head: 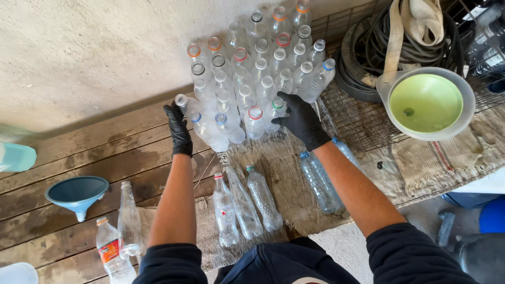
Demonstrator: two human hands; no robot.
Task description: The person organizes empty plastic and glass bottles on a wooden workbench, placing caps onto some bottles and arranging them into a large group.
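Three clear empty plastic bottles (243, 202) lie nearest; both black-gloved hands, left hand (178, 128) and right hand (301, 119), fingers curled around the packed upright bottles (258, 68), could topple them.

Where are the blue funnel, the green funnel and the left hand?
blue funnel (77, 190): head view, on its bowl.
green funnel (426, 102): head view, inside its bowl.
left hand (178, 129): head view, on the back of the black glove.
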